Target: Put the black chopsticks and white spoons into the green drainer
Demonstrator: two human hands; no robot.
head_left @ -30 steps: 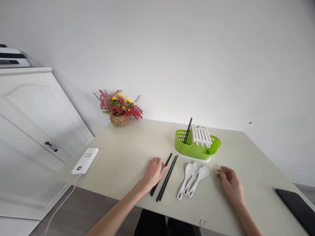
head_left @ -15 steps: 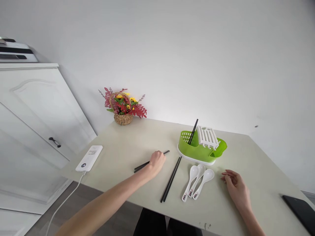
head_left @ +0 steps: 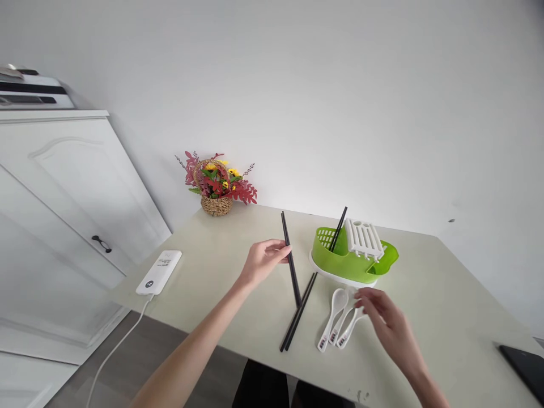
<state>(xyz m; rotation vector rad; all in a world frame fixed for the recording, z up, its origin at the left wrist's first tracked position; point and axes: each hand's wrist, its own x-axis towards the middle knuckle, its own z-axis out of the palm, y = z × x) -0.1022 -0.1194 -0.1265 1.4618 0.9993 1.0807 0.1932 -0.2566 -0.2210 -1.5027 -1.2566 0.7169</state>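
Observation:
Between the thumb and fingers of my left hand (head_left: 264, 262) is a pair of black chopsticks (head_left: 293, 277), raised at a steep tilt. Their lower ends overlap, in the view, another black pair of chopsticks (head_left: 292, 330) lying on the table. My right hand (head_left: 393, 331), loosely curled with its fingers apart, is over the bowl ends of three white spoons (head_left: 327, 326) and partly hides two of them. Behind the spoons stands a green utensil holder (head_left: 344, 265) with a white slatted rack (head_left: 364, 238) on top. Black chopsticks (head_left: 339, 228) lean in its left compartment.
A wicker basket of flowers (head_left: 216, 205) stands at the table's back left. A white power bank (head_left: 159, 272) with a cable lies near the left edge, beside a white cabinet (head_left: 80, 198). At the right edge rests a black phone (head_left: 523, 368).
My left hand has picked up one pair of chopsticks from the table and turned them from lying flat to steeply tilted. My right hand has moved left, over the spoons.

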